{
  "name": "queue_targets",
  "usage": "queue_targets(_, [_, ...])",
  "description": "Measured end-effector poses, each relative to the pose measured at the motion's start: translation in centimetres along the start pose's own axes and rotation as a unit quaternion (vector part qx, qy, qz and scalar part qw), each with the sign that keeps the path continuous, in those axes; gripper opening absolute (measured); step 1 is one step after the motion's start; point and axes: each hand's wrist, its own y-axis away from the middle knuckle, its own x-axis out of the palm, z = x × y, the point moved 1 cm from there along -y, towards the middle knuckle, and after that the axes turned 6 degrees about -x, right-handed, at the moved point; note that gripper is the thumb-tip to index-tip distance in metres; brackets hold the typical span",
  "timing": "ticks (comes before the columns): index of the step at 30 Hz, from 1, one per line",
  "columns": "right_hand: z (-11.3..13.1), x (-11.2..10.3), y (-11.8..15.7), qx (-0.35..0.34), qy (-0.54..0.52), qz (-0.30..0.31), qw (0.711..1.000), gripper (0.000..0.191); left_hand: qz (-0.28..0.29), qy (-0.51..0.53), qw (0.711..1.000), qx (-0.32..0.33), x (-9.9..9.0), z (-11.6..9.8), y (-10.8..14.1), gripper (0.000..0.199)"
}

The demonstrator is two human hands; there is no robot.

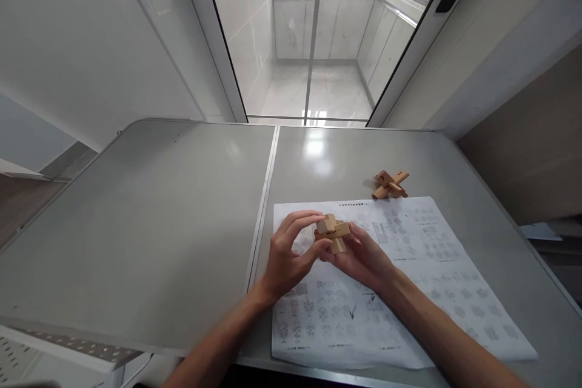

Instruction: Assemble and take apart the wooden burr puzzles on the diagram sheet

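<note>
Puzzle (339, 230): raised over the sheet (409, 260) on your right half of the desk (173, 224), made of pale wooden pieces crossing one another.
Left hand (288, 251): closed on the Puzzle from its 9 o'clock side, your thumb and fingers pinching it.
Right hand (364, 254): clamped on the Puzzle from its 4 o'clock side, your fingers partly hidden beneath it.
Done: by my judgement, several pieces already sat interlocked in your grip; a second wooden cluster (390, 185) rested at 2 o'clock from them, also joined and just by the far edge of the sheet.
Left: no loose piece showed, so little may have remained; whether you were fitting or freeing pieces, I could not tell.
Sheet: flat under your hands, printed with rows of small diagrams too faint to read.
Desk: grey and slightly glossy, its metal seam (264, 194) running past your 9 o'clock.
Room: at 12 o'clock you faced a glass door (313, 30) with pale cabinets (336, 24) behind it; a white wall (91, 30) rose at 10 o'clock, a brown panel (531, 127) at 2 o'clock.
</note>
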Motion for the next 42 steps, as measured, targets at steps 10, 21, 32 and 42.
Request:
queue_targets(10, [-0.7, -1.0, 0.0, -0.023, 0.041, 0.035, 0.998, 0.034, -0.022, -0.018, 0.999, -0.014, -0.1, -0.4, -0.1, 0.009])
queue_targets(21, [-0.6, -1.0, 0.0, -0.037, 0.096, 0.043, 0.994, 0.039, -0.027, -0.029, 0.999, -0.002, 0.0, -0.2, 0.0, 0.009])
queue_targets(32, [-0.6, -0.5, 0.0, -0.039, 0.079, 0.024, 0.996, 0.037, -0.02, -0.034, 0.999, 0.028, 0.1, -0.3, -0.1, 0.013])
queue_targets(42, [-0.5, -0.3, 0.0, -0.048, 0.122, 0.019, 0.991, 0.049, -0.014, -0.022, 0.999, 0.021, 0.0, -0.1, 0.0, 0.01])
